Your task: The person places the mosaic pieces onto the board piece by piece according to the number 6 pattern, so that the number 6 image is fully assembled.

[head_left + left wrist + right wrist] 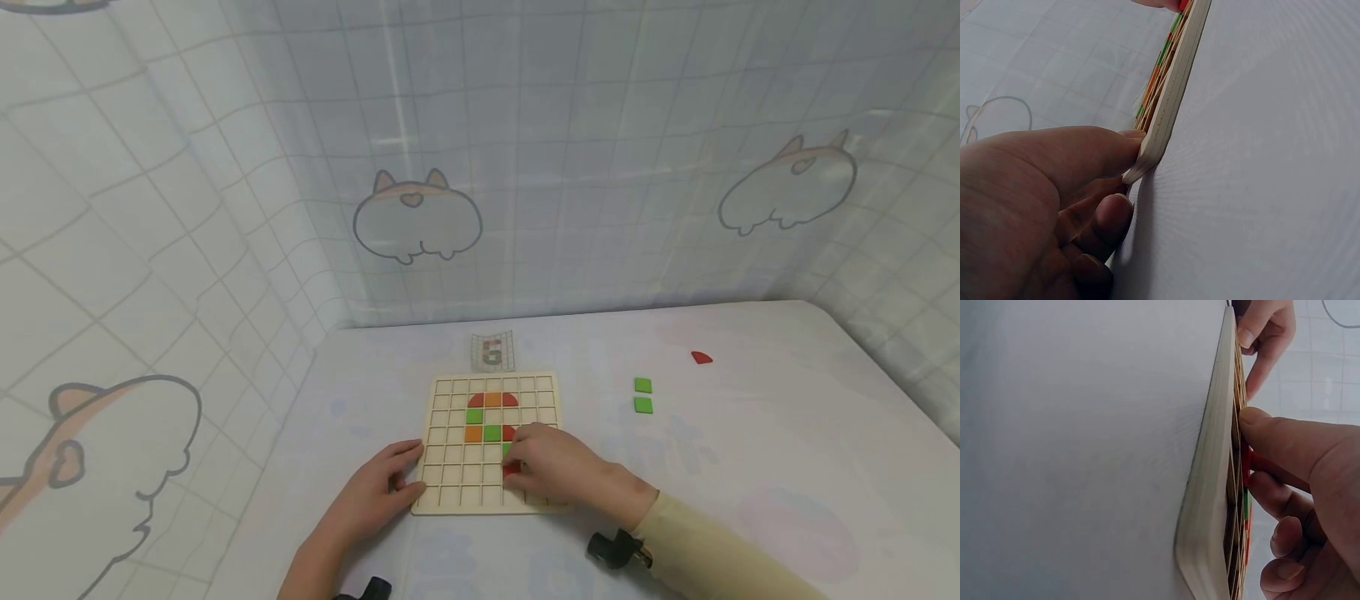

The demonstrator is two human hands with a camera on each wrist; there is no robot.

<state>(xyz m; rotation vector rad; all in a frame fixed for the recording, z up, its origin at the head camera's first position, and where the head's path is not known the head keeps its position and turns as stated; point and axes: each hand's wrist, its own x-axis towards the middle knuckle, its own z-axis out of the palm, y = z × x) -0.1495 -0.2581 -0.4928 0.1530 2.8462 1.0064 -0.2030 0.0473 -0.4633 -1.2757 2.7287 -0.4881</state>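
Wht tbl (750, 433), room R of board (453, 475), L grip (377, 490) loose at edge (1166, 119), R grip (564, 464) pinching red tile (510, 471)

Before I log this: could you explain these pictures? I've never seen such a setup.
No machine here: a person works bare-handed. The wide picture comes from the head, the close ones from each wrist. On the white table lies a gridded board with red, orange and green pieces; a patterned sheet lies behind it, two green squares and a red piece to its right. The left hand touches the board's edge; the right hand touches another red piece, though its exact hold is unclear.
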